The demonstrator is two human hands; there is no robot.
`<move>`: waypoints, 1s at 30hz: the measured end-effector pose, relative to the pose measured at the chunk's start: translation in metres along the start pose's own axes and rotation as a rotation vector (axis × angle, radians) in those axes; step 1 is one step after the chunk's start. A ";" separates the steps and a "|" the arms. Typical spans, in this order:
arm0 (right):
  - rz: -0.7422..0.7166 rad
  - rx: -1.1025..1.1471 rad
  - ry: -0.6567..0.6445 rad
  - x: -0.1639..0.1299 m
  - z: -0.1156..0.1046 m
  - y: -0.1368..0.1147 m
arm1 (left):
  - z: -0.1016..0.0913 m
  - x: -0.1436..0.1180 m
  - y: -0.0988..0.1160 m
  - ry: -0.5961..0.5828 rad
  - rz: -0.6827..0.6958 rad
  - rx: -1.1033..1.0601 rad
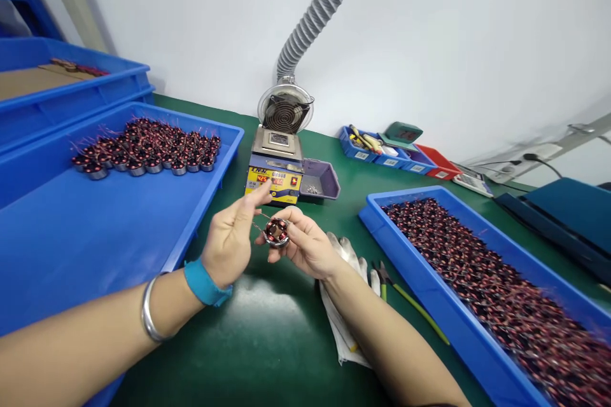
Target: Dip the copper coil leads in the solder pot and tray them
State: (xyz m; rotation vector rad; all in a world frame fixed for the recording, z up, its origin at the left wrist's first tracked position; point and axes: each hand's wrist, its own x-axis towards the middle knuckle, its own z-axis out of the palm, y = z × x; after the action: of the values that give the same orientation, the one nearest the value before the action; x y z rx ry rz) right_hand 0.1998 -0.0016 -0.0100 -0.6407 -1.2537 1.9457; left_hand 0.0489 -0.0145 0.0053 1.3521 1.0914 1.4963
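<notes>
My right hand (pixel 305 241) grips a small motor stator (pixel 276 233), a metal ring with copper windings, between thumb and fingers. Thin wire leads stick out of its left side toward my left hand (pixel 231 235). That hand is held up beside the stator with its fingers stretched out; whether it touches the leads I cannot tell. Just behind both hands stands a yellow and blue solder pot (pixel 274 168) with a lit red display and a square metal well on top.
A fume hose (pixel 319 13) hangs behind the pot, beside a purple tray (pixel 329 181). Blue trays of stators stand left (pixel 205 197) and right (pixel 405 267). White gloves (pixel 334 318) and green-handled cutters (pixel 420 311) lie by my right forearm. Small bins (pixel 356 151) line the back.
</notes>
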 end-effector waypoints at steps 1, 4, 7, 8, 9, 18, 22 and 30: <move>-0.009 0.000 -0.007 -0.001 0.000 -0.002 | -0.004 0.004 -0.002 0.051 0.024 -0.040; -0.046 0.007 0.012 -0.003 -0.002 -0.006 | -0.017 0.015 -0.010 0.172 0.061 -0.084; -0.084 -0.001 0.045 -0.004 -0.007 -0.007 | -0.024 0.018 -0.014 -0.025 -0.014 0.000; -0.101 -0.003 0.050 -0.004 -0.008 -0.007 | -0.024 0.016 -0.013 -0.130 -0.052 0.029; -0.117 -0.003 0.050 -0.003 -0.009 -0.005 | -0.022 0.014 -0.011 -0.212 -0.085 0.056; -0.182 -0.010 0.036 0.001 -0.003 -0.002 | -0.009 -0.008 0.003 -0.083 0.087 0.012; -0.191 -0.004 0.065 -0.001 -0.004 -0.009 | -0.011 -0.007 0.001 -0.046 0.124 -0.049; -0.183 0.010 0.163 -0.003 -0.015 -0.019 | -0.012 0.004 -0.006 0.048 0.048 -0.039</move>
State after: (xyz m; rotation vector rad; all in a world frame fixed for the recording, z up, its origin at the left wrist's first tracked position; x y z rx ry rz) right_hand 0.2186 0.0091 0.0017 -0.6425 -1.1591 1.7140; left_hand 0.0368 -0.0101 0.0003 1.3300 1.0607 1.5850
